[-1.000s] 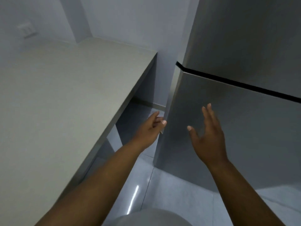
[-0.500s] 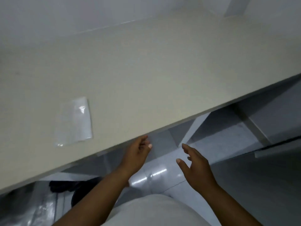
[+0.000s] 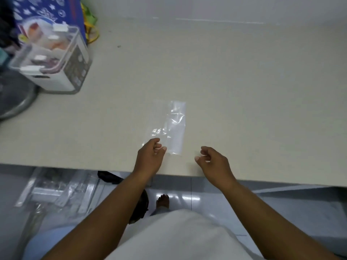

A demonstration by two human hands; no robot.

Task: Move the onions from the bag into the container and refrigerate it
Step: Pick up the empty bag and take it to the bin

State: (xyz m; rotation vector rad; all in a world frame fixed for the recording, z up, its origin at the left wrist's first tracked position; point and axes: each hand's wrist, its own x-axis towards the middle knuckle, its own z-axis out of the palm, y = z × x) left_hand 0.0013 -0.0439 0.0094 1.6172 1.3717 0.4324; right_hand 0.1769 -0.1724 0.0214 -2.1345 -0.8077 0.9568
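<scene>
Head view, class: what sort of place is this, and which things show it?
Probably a home kitchen: a long pale countertop, a clear clip-lid storage container standing on it, and an empty clear plastic bag lying flat.

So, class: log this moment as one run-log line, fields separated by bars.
bag: clear plastic bag flat, looks empty, on counter | left hand: empty, fingertips at bag's near edge | right hand: empty, beside bag | onions: not visible

left hand [image 3: 150,158] covering the near left corner of the clear plastic bag [image 3: 171,126], blue printed bag [image 3: 48,10] cut off by the top edge, grey round metal object [image 3: 15,98] cut off at left, contents of the clear latched container [image 3: 54,59] blurred
</scene>
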